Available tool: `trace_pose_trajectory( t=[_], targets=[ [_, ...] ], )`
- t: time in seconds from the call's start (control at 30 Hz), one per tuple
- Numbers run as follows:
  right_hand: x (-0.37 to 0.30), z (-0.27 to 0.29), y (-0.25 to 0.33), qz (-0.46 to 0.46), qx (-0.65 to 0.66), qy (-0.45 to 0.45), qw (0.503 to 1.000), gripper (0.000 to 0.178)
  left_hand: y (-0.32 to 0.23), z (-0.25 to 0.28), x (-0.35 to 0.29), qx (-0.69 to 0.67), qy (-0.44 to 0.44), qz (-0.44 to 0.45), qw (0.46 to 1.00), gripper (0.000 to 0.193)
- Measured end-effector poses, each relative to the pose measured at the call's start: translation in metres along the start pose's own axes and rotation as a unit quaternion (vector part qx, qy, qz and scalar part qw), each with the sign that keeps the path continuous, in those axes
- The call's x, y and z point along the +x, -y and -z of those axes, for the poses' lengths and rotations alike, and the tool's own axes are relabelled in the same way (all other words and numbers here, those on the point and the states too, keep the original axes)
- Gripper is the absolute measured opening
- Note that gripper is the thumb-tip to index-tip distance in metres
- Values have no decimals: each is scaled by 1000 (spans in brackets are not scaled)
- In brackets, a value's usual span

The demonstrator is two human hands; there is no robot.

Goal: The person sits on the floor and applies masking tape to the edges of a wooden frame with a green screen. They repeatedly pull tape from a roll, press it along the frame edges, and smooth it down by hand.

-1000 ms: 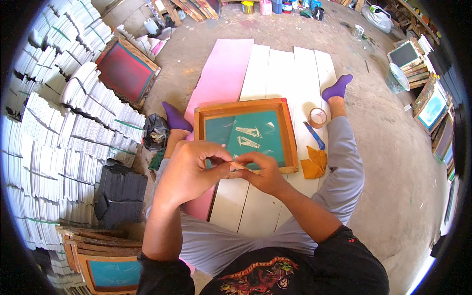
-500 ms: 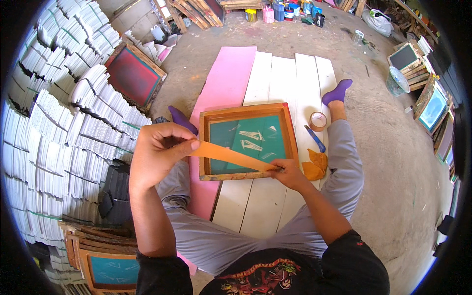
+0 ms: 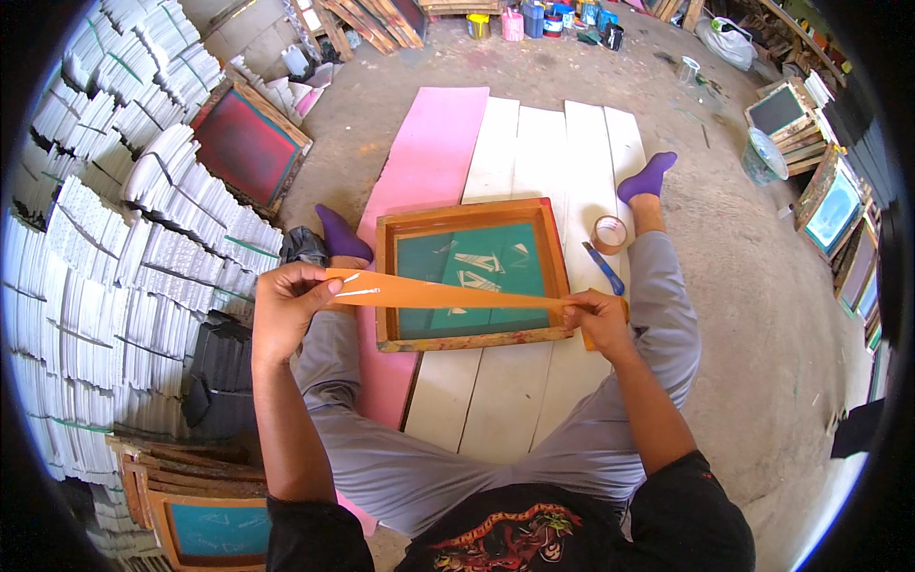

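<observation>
A strip of brown packing tape point(image 3: 429, 294) is stretched out between my two hands, above a wooden screen-printing frame point(image 3: 383, 286) with green mesh. My left hand point(image 3: 289, 305) pinches one end of the strip, beyond the frame's left side. At the frame's lower right corner, my right hand point(image 3: 600, 319) pinches the other, twisted-looking end. Pale angular marks show on the mesh. To the right of the frame lie a roll of brown tape point(image 3: 609, 234) and a blue cutter knife point(image 3: 604, 269). An orange cloth point(image 3: 593, 340) is mostly hidden behind my right hand.
Pink and white boards point(image 3: 424, 143) lie under the frame, between my legs. Tall stacks of bundled white sheets point(image 3: 86, 315) rise on the left. More screen frames point(image 3: 214, 524) lean at lower left and along the right. Paint containers point(image 3: 534, 23) stand at the far side.
My right hand has moved right and slightly up, and the tape strip now runs longer and nearly level. My left hand has shifted slightly, and the orange cloth is now mostly covered.
</observation>
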State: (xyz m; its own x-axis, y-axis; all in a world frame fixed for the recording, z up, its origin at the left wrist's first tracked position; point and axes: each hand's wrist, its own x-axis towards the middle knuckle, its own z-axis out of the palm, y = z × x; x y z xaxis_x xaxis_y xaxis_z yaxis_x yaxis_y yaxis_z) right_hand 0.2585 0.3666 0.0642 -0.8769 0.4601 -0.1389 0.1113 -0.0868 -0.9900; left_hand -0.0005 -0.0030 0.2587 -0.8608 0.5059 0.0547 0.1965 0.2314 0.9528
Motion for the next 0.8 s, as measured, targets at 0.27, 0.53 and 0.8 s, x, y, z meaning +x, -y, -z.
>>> trace_pose_trajectory(
  t=[0.27,0.53,0.8],
  targets=[
    [6,8,-5,-58,53,-75,994,15,83,2,-12,-31,-59,29,997,12],
    [17,16,-15,-70,-43,-81,993,12,155,-6,-13,-81,-30,125,988,15],
    [45,21,-41,-101,-220,-32,970,19,217,-11,-12,-5,-19,184,983,16]
  ],
)
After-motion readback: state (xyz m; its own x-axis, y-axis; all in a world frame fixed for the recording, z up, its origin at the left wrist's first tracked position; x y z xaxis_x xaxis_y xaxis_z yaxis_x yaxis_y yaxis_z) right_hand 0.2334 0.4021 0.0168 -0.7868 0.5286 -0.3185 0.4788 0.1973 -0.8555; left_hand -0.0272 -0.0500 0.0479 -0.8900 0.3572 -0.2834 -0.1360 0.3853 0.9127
